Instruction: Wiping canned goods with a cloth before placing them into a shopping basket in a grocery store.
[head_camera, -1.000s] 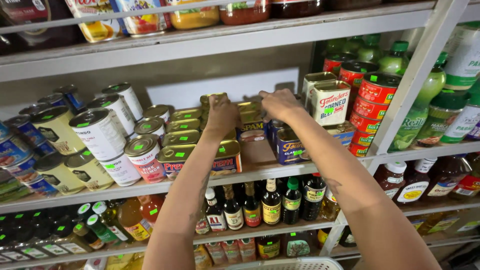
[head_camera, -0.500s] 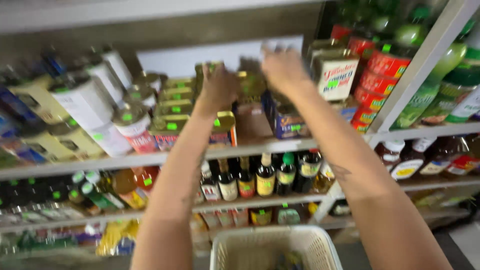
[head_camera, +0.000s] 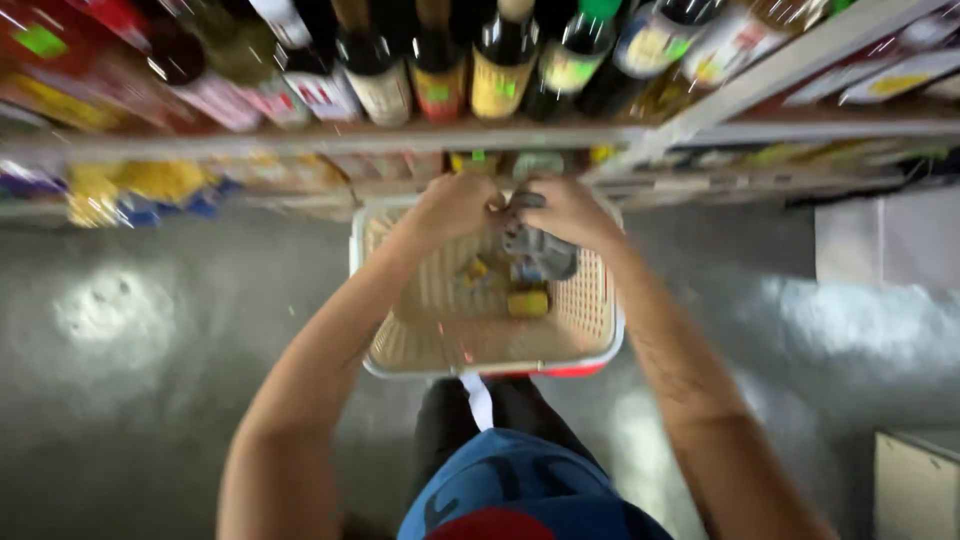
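Left hand (head_camera: 455, 205) and right hand (head_camera: 570, 212), fingers closed together on a grey pack (head_camera: 535, 245). Below: cream basket (head_camera: 590, 320) on the floor. Behind: bottles (head_camera: 500, 60) on a shelf.

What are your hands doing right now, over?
Both hands over the basket. Left hand and right hand together on a grey item, blurred. Small yellow things inside. Nothing blocking.
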